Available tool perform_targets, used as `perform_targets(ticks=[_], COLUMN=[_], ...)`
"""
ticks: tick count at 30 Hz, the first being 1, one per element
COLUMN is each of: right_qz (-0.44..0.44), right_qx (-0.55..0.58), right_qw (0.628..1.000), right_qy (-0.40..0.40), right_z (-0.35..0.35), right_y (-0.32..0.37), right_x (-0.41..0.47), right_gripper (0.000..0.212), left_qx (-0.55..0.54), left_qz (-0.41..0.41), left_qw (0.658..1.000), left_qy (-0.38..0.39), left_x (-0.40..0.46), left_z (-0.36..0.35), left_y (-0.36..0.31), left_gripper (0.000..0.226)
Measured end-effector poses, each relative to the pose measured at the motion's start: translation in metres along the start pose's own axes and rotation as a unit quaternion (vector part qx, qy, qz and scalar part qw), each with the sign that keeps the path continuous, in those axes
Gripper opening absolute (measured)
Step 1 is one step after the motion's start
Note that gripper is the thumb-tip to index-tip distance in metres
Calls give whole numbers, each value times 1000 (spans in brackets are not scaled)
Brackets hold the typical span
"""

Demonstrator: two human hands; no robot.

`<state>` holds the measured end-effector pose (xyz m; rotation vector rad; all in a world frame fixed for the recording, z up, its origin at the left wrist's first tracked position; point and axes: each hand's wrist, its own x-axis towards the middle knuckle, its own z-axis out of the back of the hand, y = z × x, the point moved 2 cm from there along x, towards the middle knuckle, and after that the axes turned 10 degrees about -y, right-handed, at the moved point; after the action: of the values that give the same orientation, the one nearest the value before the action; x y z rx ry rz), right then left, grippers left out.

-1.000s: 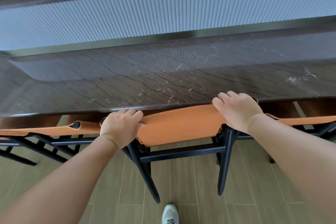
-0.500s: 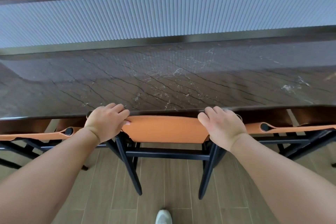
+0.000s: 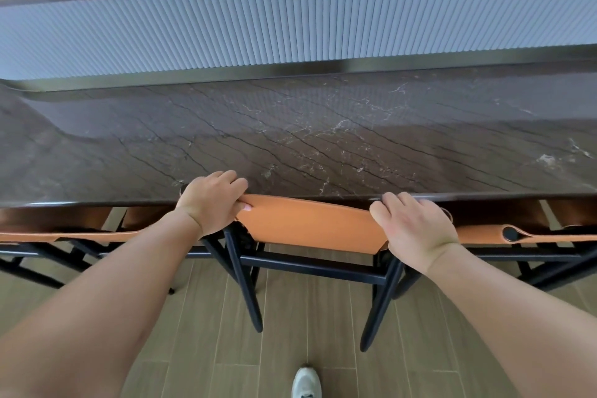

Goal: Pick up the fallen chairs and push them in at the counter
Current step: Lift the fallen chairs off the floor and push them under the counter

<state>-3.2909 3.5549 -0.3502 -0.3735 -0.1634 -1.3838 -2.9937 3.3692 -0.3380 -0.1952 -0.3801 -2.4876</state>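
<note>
An upright chair with an orange leather backrest [image 3: 310, 224] and dark blue legs stands right in front of me, its back at the edge of the dark marble counter [image 3: 290, 139]. My left hand [image 3: 211, 203] grips the backrest's left end. My right hand [image 3: 410, 226] grips its right end. The seat is hidden beneath the counter top. Two more orange-backed chairs stand tucked in on either side, the left chair [image 3: 80, 236] and the right chair [image 3: 517, 234].
Behind the counter rises a white ribbed panel [image 3: 290, 26] with a glossy upper ledge. The floor is light wood-look tile [image 3: 307, 317]. My white shoe [image 3: 305, 383] shows at the bottom edge, just behind the chair's legs.
The chair has slid forward under the counter, both hands staying on its backrest. Its top edge now meets the counter's rim, and my view has shifted slightly left.
</note>
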Motion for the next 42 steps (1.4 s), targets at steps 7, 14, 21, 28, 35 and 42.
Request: perform_targets(ticks=[7,14,21,28,35,42], right_qz=[9,10,5,0,11,22], right_qx=[-2,-3,1,3,-12,-11], right_qw=[1000,1000,1000,1000,1000,999], right_qy=[-15,-16,6,-6,-10,-28], right_z=[-4,-10,-18,-25,-32,-35], right_y=[5,-18,-48,-57,-52,-33], right_x=[-10,-18,-28,-29,-41,-41], right_gripper=[26,30,40,41,44,45], left_qx=[4,-23,-17,-8,-20,-19], left_qz=[-4,34,57,64,11,-25], left_qw=[1000,999,997,998,997,996], left_qy=[-8,-30,-41,-26,-76,-86], left_x=[-18,-30,-26,-14,-22,-29], left_z=[-6,-6,-3,-5,-7,-14], left_y=[-13,-45,-80,-84,-86,-67], left_gripper=[32,31,27,23,22,27])
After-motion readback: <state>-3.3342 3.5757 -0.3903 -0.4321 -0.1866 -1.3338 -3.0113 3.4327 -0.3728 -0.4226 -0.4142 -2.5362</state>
